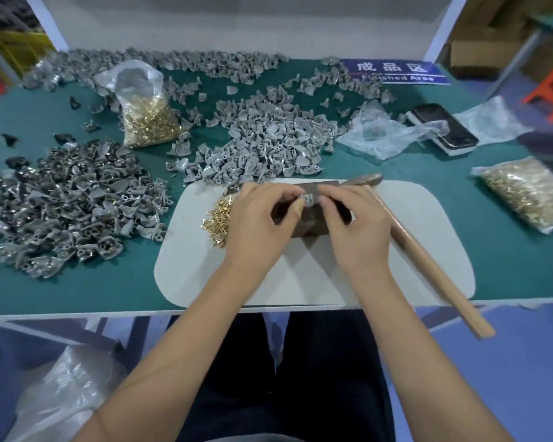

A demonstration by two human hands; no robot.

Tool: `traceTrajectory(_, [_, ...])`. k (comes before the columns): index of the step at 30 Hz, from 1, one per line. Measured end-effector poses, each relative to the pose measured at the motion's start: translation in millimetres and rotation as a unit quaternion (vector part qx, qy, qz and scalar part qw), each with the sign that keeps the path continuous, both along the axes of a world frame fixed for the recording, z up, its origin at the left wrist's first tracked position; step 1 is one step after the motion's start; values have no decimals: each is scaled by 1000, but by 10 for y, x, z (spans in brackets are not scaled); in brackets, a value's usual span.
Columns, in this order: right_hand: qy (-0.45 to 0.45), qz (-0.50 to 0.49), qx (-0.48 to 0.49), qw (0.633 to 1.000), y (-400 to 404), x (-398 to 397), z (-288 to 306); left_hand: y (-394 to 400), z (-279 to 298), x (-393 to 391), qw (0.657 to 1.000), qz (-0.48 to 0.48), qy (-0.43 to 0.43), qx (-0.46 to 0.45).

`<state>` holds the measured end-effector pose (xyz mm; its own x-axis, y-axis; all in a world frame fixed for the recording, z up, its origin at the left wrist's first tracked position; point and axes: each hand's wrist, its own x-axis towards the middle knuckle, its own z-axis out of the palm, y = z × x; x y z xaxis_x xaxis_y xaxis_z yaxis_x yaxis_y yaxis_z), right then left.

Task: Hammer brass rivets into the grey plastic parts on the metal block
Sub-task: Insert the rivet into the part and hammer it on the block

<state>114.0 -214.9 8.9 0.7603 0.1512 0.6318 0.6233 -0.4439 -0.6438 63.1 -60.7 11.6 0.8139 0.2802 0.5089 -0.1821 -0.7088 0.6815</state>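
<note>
A dark metal block [313, 220] sits on a white mat [316, 282] at the table's front middle. A small grey plastic part [307, 198] rests on top of the block, pinched between the fingertips of my left hand [259, 224] and my right hand [355, 228]. Loose brass rivets [217, 221] lie in a small heap on the mat just left of my left hand. A hammer lies on the mat to the right of my right hand, its metal head [366, 179] behind the block and its wooden handle [438, 275] running out past the table's front edge.
A heap of grey parts [262, 145] lies behind the mat, and a second heap with rivets in them [67, 205] sits at the left. Bags of brass rivets stand at back left [144, 119] and right [530, 193]. A phone [441, 129] and crumpled plastic [383, 132] lie at back right.
</note>
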Motion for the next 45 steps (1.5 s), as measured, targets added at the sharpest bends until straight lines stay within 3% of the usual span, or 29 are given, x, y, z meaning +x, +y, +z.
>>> traceTrajectory(12, [51,2,-20,998,226,226,82,59,65,311,996,7,62,65])
traceTrajectory(18, [89,13,-26,996,330,498,147,244,150,554,987,34,73,141])
traceTrajectory(24, [134,21,40,990,428,906,296,580,231,892,990,-71,113,41])
traceTrajectory(33, [83,43,-34,995,439,1074,296,666,151,967,994,-57,91,-24])
traceTrajectory(39, [0,69,-94,993,285,960,263,675,213,830,985,-123,83,90])
traceTrajectory(45, [8,96,-135,986,260,976,284,693,209,826,985,-128,83,86])
